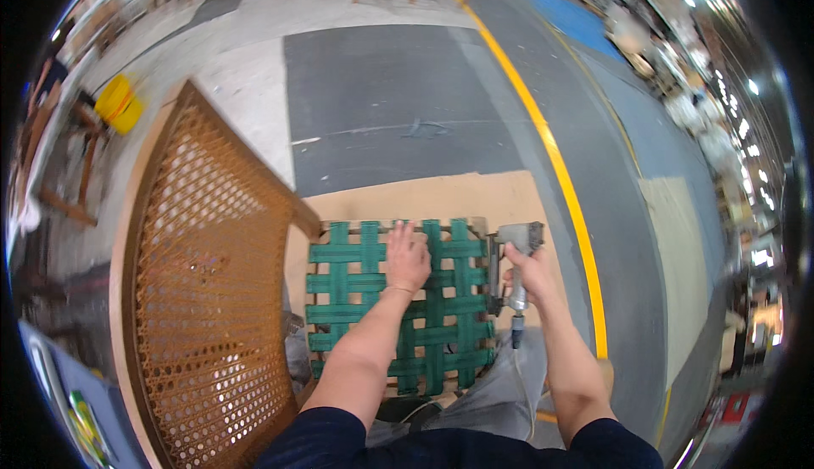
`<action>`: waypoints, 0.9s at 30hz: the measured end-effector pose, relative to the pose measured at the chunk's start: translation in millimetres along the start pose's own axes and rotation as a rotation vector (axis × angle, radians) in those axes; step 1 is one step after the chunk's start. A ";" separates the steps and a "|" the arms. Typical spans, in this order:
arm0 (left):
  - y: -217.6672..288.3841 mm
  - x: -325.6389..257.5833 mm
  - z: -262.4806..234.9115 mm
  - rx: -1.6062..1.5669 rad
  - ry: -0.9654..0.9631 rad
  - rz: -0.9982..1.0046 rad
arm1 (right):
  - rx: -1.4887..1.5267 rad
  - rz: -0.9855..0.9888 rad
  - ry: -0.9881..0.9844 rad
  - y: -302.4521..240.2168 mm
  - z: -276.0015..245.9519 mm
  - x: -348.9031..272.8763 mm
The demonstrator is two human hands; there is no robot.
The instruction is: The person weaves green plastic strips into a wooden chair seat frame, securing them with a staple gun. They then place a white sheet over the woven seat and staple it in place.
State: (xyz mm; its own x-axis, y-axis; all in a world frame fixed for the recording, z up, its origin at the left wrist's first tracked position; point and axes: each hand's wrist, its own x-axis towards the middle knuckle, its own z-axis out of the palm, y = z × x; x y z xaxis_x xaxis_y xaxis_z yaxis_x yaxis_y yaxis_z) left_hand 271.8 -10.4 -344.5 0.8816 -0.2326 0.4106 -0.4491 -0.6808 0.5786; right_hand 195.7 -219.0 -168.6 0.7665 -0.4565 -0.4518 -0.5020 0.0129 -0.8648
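Webbing (434,316) on this chair seat is bright green, flat straps with faint lengthwise lines, woven over-under into an open grid. It's right in front of the person, with the brown cane chair back (212,274) off to the left. Left hand (409,261) lies on the straps near the far edge, can't tell if its fingers pinch anything. Right hand (532,274) has its fingers wrapped round a grey air tool (519,236) by the seat's right edge.

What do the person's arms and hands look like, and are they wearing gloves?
No gloves! The left hand and right hand are bare, and so are both forearms. Short, dark navy sleeves end above the elbows. A thin band seems to circle the left wrist.
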 end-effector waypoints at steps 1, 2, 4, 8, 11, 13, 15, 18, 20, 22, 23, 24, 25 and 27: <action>6.0 3.8 1.8 0.017 -0.038 0.024 | 0.020 -0.039 0.063 -3.4 -35.9 -15.4; -5.1 12.1 -3.3 0.131 -0.018 0.067 | 0.051 -0.086 0.113 -5.9 -60.6 -32.6; -2.9 18.3 -5.0 0.127 -0.058 0.065 | 0.089 0.010 0.246 -3.8 -127.6 -69.9; 11.8 23.2 -16.2 -0.069 -0.131 -0.046 | 0.160 0.090 0.599 57.7 -240.2 -144.9; 26.9 5.5 -43.7 -0.143 -0.160 -0.160 | 0.293 0.205 0.787 122.1 -280.1 -192.1; 43.7 -23.2 -66.0 -0.330 -0.232 -0.295 | 0.440 0.239 0.860 164.2 -298.6 -211.8; 46.7 -66.1 -83.5 -0.615 -0.259 -0.569 | 0.589 0.230 0.896 209.2 -307.9 -215.8; 66.5 -143.7 -117.2 -1.109 -0.558 -0.802 | 0.792 0.269 0.827 244.8 -334.2 -207.8; 80.2 -184.9 -134.8 -1.228 -0.729 -1.175 | 0.840 0.293 0.778 254.6 -352.1 -193.9; 74.5 -204.8 -129.3 -1.230 -0.860 -1.416 | 0.894 0.297 0.669 253.6 -358.8 -172.2; 68.0 -210.8 -124.5 -1.178 -0.852 -1.504 | 0.885 0.295 0.700 250.7 -358.5 -162.0; 66.7 -219.8 -116.0 -1.178 -0.890 -1.598 | 0.910 0.177 0.708 250.2 -381.6 -176.0; 58.0 -214.4 -130.1 -1.115 -0.853 -1.632 | 1.016 0.101 0.586 241.7 -358.8 -145.4; 52.6 -206.3 -135.3 -1.009 -0.764 -1.757 | 0.966 0.215 0.727 244.8 -332.6 -129.4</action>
State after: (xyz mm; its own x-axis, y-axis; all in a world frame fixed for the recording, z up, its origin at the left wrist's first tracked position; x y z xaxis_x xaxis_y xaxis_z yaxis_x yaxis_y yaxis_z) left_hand 46.7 95.8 -303.5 0.1196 -0.2782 -0.9530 0.9919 -0.0090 0.1271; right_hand -159.6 -452.6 -248.9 0.1483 -0.7498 -0.6449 0.1492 0.6616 -0.7349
